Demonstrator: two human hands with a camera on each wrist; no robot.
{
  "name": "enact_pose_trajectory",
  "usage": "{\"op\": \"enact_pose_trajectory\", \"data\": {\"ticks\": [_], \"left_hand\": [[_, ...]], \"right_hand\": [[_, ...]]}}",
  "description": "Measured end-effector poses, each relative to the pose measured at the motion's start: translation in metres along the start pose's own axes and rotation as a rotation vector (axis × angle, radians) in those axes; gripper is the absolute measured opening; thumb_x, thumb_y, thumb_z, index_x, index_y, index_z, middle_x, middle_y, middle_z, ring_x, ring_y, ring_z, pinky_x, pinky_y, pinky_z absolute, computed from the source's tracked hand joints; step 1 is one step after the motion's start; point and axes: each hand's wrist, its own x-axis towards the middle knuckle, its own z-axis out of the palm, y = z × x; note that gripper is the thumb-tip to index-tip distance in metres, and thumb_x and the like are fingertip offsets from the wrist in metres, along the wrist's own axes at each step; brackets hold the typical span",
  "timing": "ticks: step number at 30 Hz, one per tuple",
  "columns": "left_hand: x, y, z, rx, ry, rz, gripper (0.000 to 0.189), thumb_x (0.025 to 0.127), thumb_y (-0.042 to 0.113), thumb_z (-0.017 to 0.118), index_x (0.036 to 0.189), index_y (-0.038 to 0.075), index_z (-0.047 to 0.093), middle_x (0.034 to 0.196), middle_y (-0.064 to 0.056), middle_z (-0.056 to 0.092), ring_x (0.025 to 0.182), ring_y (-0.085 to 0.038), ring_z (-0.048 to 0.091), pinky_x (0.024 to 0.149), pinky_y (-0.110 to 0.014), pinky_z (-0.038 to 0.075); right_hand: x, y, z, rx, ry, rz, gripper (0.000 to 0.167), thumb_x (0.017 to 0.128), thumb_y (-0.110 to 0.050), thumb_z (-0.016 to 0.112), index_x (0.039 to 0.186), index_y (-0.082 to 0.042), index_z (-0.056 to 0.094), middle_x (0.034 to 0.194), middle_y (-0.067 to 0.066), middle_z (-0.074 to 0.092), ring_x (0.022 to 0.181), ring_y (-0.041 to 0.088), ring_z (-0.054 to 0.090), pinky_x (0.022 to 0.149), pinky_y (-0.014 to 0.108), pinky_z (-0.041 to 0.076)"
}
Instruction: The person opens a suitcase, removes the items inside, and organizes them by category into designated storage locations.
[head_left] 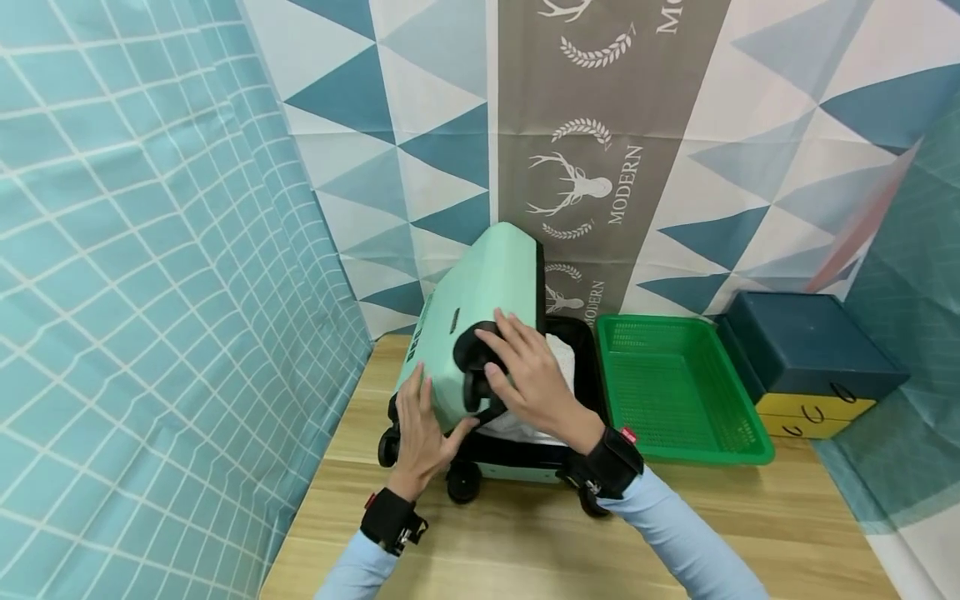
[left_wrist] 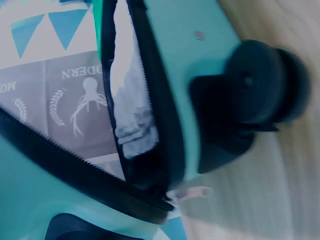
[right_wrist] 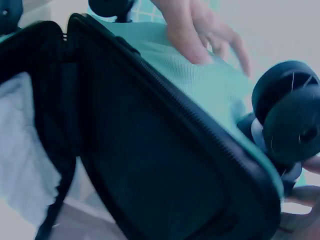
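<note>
A mint-green suitcase stands part open on the wooden table, its lid [head_left: 487, 275] tilted up over the black-lined base [head_left: 525, 473]. White cloth [head_left: 562, 358] lies inside. My left hand [head_left: 423, 433] rests against the lid's near end, fingers spread along the shell and thumb by the zipper edge. At a black wheel [head_left: 476, 350] on the lid's corner, my right hand [head_left: 536, 375] touches with its fingers extended. The right wrist view shows the lid's dark lining [right_wrist: 150, 150] and zipper edge from inside. Left-hand fingers [right_wrist: 192, 47] lie on the shell there.
A green plastic basket [head_left: 686, 458] sits right beside the suitcase. Farther right is a dark blue box with yellow drawers [head_left: 813, 412]. Patterned cloth hangs behind, and a blue tiled-pattern curtain [head_left: 150, 292] borders the left side.
</note>
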Motion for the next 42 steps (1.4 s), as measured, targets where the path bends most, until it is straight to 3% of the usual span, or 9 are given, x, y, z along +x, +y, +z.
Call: {"op": "enact_pose_trajectory", "data": {"ticks": [3,6,12,15,24,29,34,38,42], "left_hand": [[-0.007,-0.002,-0.008,0.078,0.034,0.056,0.093,0.088,0.050,0.071,0.154,0.009,0.020,0.145,-0.037,0.024,0.128,-0.058,0.033,0.101,-0.069,0.026],[-0.012,-0.001,-0.014,0.155,0.040,0.043,0.090,0.086,0.044,0.074,0.152,0.009,0.024,0.145,-0.037,0.026,0.128,-0.058,0.034,0.102,-0.068,0.028],[-0.016,0.000,-0.025,0.185,0.055,-0.045,0.082,0.085,0.044,0.074,0.148,0.006,0.035,0.142,-0.038,0.036,0.130,-0.053,0.038,0.104,-0.062,0.032],[-0.013,0.001,-0.026,0.160,0.061,-0.075,0.081,0.085,0.042,0.074,0.147,0.004,0.038,0.143,-0.037,0.035,0.131,-0.053,0.038,0.105,-0.062,0.032],[-0.011,-0.009,-0.038,0.080,0.077,-0.260,0.084,0.084,0.041,0.076,0.149,0.002,0.039,0.153,-0.026,0.030,0.134,-0.043,0.039,0.106,-0.052,0.034],[-0.030,-0.031,-0.042,-0.075,0.153,-0.335,0.094,0.079,0.028,0.083,0.152,0.001,0.031,0.154,-0.020,0.031,0.135,-0.039,0.039,0.108,-0.050,0.031],[-0.059,-0.062,-0.041,-0.118,0.230,-0.399,0.091,0.080,0.015,0.082,0.150,0.000,0.025,0.158,-0.022,0.020,0.143,-0.040,0.024,0.115,-0.050,0.021],[-0.059,-0.058,-0.051,-0.109,0.253,-0.523,0.075,0.086,0.019,0.076,0.143,0.005,0.031,0.159,-0.022,0.016,0.137,-0.043,0.031,0.105,-0.056,0.030],[-0.054,-0.053,-0.061,-0.105,0.222,-0.763,0.063,0.088,0.020,0.074,0.133,0.000,0.034,0.161,-0.020,0.013,0.133,-0.045,0.033,0.094,-0.061,0.031]], "right_hand": [[0.012,-0.007,0.008,-0.020,-0.022,-0.074,0.054,0.110,-0.038,0.025,0.144,-0.003,0.049,0.152,0.027,0.034,0.141,0.044,0.030,0.116,0.047,0.020],[0.010,-0.008,0.013,-0.024,-0.019,-0.140,0.052,0.110,-0.036,0.029,0.145,-0.003,0.049,0.153,0.025,0.034,0.142,0.041,0.029,0.116,0.050,0.021],[-0.041,0.012,0.021,-0.110,0.060,-0.199,0.046,0.106,-0.027,0.046,0.147,-0.005,0.045,0.152,0.021,0.037,0.140,0.041,0.032,0.111,0.058,0.025],[-0.077,0.029,0.024,-0.150,0.040,-0.162,0.047,0.105,-0.025,0.048,0.147,-0.006,0.044,0.151,0.022,0.039,0.137,0.043,0.036,0.109,0.058,0.027],[-0.175,0.069,0.045,-0.214,-0.205,0.018,0.051,0.099,-0.031,0.059,0.145,-0.011,0.051,0.153,0.015,0.039,0.136,0.042,0.038,0.111,0.057,0.024],[-0.208,0.076,0.054,-0.204,-0.247,0.057,0.050,0.094,-0.032,0.066,0.139,-0.012,0.058,0.149,0.015,0.045,0.134,0.043,0.041,0.111,0.057,0.023],[-0.224,0.073,0.060,-0.165,-0.273,0.116,0.034,0.090,-0.031,0.072,0.120,-0.014,0.070,0.132,0.012,0.057,0.121,0.037,0.050,0.101,0.056,0.035],[-0.232,0.069,0.062,-0.154,-0.278,0.162,0.023,0.086,-0.027,0.077,0.106,-0.016,0.074,0.105,0.001,0.062,0.090,0.018,0.050,0.078,0.038,0.041],[-0.233,0.069,0.065,-0.161,-0.247,0.183,0.018,0.085,-0.023,0.079,0.102,-0.019,0.075,0.087,-0.008,0.060,0.072,0.008,0.036,0.066,0.027,0.030]]}}
